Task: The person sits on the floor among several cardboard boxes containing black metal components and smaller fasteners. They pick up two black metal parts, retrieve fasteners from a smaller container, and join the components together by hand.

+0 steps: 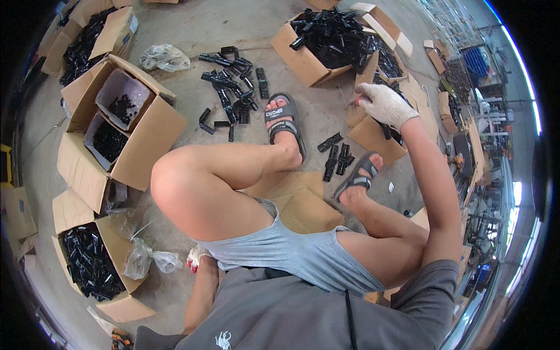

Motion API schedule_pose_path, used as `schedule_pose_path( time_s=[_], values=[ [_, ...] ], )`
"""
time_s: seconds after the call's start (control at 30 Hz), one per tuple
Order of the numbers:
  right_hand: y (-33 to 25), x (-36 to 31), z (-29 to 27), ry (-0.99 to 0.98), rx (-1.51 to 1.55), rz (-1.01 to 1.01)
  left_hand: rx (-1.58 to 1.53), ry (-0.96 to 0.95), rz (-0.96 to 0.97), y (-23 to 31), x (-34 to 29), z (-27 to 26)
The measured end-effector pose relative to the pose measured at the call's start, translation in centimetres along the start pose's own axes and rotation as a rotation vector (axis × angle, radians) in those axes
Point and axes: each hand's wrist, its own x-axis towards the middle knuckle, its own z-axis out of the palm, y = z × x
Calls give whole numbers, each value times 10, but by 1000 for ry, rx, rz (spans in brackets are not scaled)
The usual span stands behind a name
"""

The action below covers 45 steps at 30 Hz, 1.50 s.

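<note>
my right hand (389,106), in a pale knitted glove, is held out to the far right, above an open carton (368,139) with black parts (394,135) in it. its fingers are bent in toward the thumb; i cannot tell whether anything is pinched between them. my left hand (200,255), gloved too, is down near me on the left, beside my thigh and mostly hidden by it, so i cannot tell whether it grips anything.

a loose pile of black pieces (223,78) lies on the floor ahead, just beyond my left sandal (284,119). a few more black lengths (331,161) lie just left of my right sandal (357,178). farther off to the right, a big carton (290,53) is heaped with black pieces. on the left, one box (149,143) has grey liners (109,93) with small dark bits in them, and a nearer box (119,233) is full of black pieces, a crumpled clear bag (137,260) beside it. flat cardboard (306,207) lies between my legs.
</note>
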Motion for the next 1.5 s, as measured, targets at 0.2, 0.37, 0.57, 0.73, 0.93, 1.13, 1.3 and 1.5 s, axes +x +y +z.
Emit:
schedule_pose_path(
  time_s=[0.2,0.37,0.57,0.73,0.93,1.13,1.3,1.5],
  values=[
    [6,-37,-29,188,61,11,-69,23,31,13,19,-8],
    [25,-74,-11,341,343,-64,-133,44,34,-8,11,-4],
    [19,-66,-4,254,388,-189,-244,81,33,-14,4,-16],
    [26,-39,40,249,407,-272,-346,88,-15,-69,-3,-32],
    [59,13,189,123,351,-140,-516,164,75,-40,-21,-63],
    [21,-5,236,-44,164,-9,-644,508,908,132,-52,-203],
    [-4,0,256,-52,161,-7,-342,270,1163,305,-45,-253],
    [-32,10,260,-34,105,105,386,406,920,351,13,-220]
  ],
)
